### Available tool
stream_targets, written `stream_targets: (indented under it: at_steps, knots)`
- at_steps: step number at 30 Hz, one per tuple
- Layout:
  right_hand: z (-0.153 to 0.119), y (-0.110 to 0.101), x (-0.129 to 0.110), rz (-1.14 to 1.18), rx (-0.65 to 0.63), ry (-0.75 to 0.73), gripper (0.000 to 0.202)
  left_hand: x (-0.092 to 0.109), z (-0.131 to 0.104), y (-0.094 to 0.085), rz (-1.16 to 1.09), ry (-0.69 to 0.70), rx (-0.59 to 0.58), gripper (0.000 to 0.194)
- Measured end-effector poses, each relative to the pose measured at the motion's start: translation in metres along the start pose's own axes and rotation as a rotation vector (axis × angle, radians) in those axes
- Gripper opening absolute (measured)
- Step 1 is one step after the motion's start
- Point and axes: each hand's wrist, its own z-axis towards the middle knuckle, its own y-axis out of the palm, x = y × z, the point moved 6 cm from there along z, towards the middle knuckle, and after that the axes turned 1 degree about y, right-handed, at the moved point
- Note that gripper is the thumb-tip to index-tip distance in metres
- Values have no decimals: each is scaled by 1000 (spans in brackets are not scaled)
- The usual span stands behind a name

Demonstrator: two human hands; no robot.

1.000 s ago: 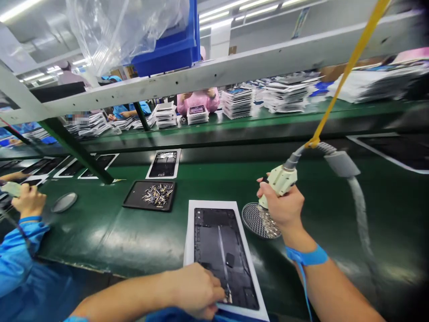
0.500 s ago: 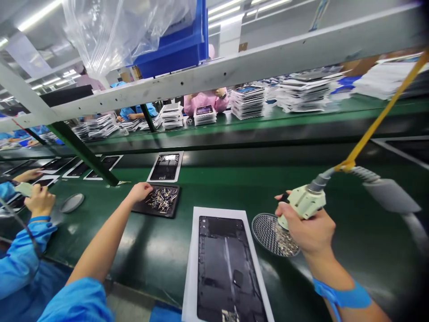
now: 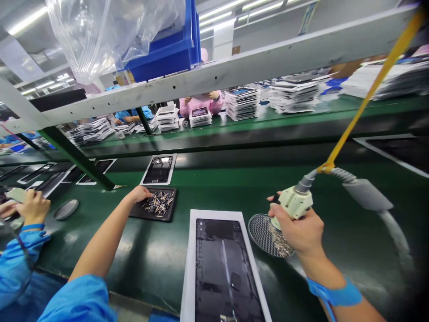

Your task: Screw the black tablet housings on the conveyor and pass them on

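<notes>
My right hand (image 3: 303, 228) is wrapped round a pale green electric screwdriver (image 3: 295, 201) whose cable hangs from a yellow strap (image 3: 372, 96). The tool's lower end is over a round perforated dish (image 3: 263, 230) with many tiny screws (image 3: 281, 243) on its right side. At the left edge of a black tray (image 3: 170, 210), my left hand (image 3: 139, 194) has its fingers pinched together. Whatever they may hold is hidden. Small metal and dark parts (image 3: 159, 203) are heaped in that tray. Between my arms lies a black tablet housing (image 3: 223, 264) on a white sheet (image 3: 193, 255).
Behind the tray, another opened tablet (image 3: 159, 170) lies on white backing. A green post (image 3: 77, 158) and a white rail (image 3: 234, 71) cross in front of me. To the left, a co-worker's hand (image 3: 35, 205) grips a similar tool near a round lid-like dish (image 3: 66, 209).
The whole view has shifted slightly. My hands keep nearly the same places at the tray and the screw dish. At the left, the co-worker's other hand has come in close to their tool.
</notes>
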Motion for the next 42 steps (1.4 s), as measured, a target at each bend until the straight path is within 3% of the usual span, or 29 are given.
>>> stream_targets:
  at_steps: [3,7,9,11,14,18,20,22,26,29,36,42]
  knots:
    - [1,1,-4,-15,0,-1,30,3,-7,-6,-70,16,14,42]
    - [2,1,-6,-27,3,15,35,5,-24,-32,-142,51,101,35]
    - [1,1,-7,-18,8,11,34,13,-39,-43,-191,125,166,33]
    - [1,1,-9,-7,6,3,33,28,-56,-42,-248,229,169,31]
    - [1,1,-12,14,6,-10,33,59,-84,-10,-354,354,65,28]
    - [1,2,-18,47,-9,-45,34,97,-107,63,-428,456,-81,25]
    - [0,1,-22,51,-6,-66,32,109,-111,98,-411,485,-148,25]
    - [-2,1,-23,52,-8,-73,30,114,-111,121,-401,506,-170,27]
    - [-5,2,-22,57,-21,-71,29,111,-112,131,-414,563,-171,32]
    - [-7,3,-22,53,-24,-73,27,112,-122,131,-285,671,-205,31]
    - [-9,5,-20,57,-48,-49,21,117,-144,146,8,943,-20,29]
    - [-11,4,-22,67,-64,-35,20,120,-147,161,332,887,58,26]
